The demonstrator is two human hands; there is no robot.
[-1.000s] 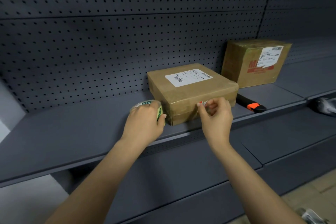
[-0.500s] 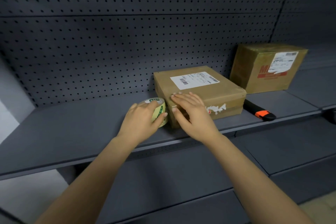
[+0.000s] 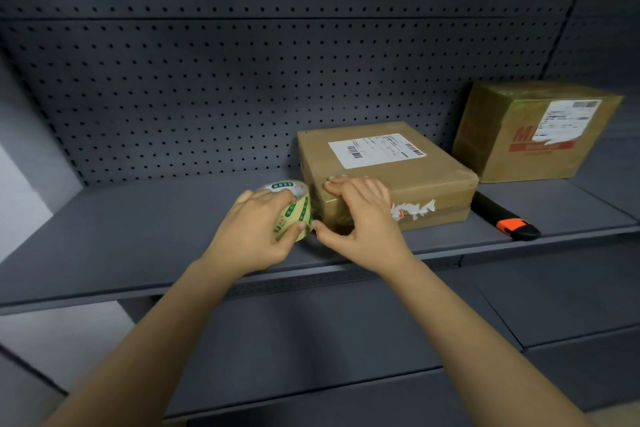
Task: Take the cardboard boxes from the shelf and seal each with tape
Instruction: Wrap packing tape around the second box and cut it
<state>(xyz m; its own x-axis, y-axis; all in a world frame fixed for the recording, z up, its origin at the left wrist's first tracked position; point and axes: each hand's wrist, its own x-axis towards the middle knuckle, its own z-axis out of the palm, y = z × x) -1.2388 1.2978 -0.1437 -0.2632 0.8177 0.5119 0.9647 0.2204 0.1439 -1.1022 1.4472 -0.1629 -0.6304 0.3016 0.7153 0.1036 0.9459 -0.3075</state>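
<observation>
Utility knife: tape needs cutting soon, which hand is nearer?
Right. The right hand rests on the flat box, left of the utility knife; the left hand grips the tape roll, farther left.

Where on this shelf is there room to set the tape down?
Bare shelf runs from the tape roll left to the wall. Smaller patch: between knife and tall box. Crowded at the flat box corner, where left hand and right hand meet.

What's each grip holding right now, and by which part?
Left grip holds the tape roll, fingers and thumb round its outer band. Right grip holds nothing: straight fingers press the front-left corner of the flat box.
</observation>
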